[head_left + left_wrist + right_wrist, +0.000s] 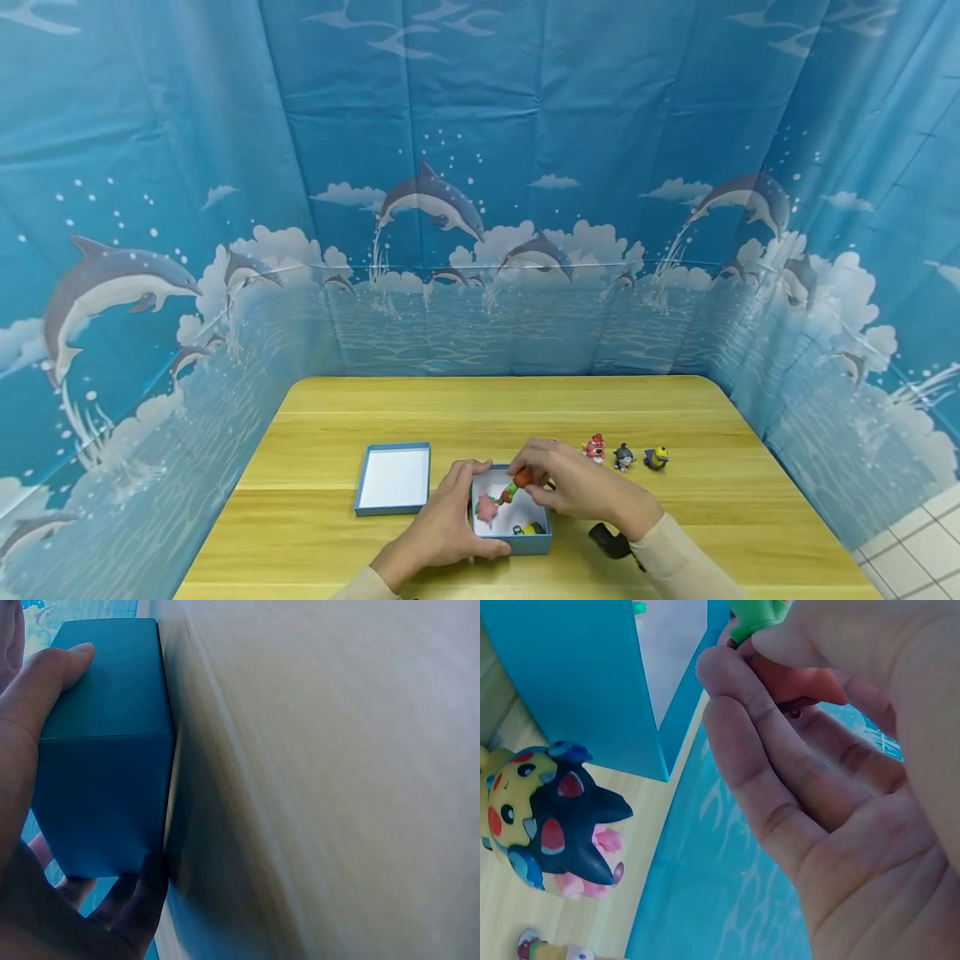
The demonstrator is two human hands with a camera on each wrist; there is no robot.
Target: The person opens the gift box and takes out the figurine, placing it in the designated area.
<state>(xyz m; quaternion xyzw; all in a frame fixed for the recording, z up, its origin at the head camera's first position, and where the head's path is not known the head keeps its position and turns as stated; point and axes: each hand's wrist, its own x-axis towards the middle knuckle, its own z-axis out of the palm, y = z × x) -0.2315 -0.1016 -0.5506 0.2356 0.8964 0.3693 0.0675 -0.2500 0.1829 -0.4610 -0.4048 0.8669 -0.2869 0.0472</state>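
Note:
A blue box (pixel 528 543) with a white inside sits on the table, gripped at its left side by my left hand (pixel 448 518). In the left wrist view, my thumb lies along one wall of the box (pixel 105 802) and the fingers reach round another. My right hand (pixel 573 482) pinches a small orange-red and green toy figurine (pixel 516 483) over the box. Its orange part (pixel 795 681) shows between thumb and fingers in the right wrist view. Inside the box lie a pink figurine (pixel 487 507) and a yellow and dark figurine (pixel 534 528).
The box lid (pixel 393 477) lies inside up, left of the box. Beyond my right hand stand a red-and-pink figurine (pixel 595 448), a grey one (pixel 623 457) and a yellow-and-purple one (pixel 656 457). A yellow figurine with a dark eared hood (pixel 547 810) stands beside the box.

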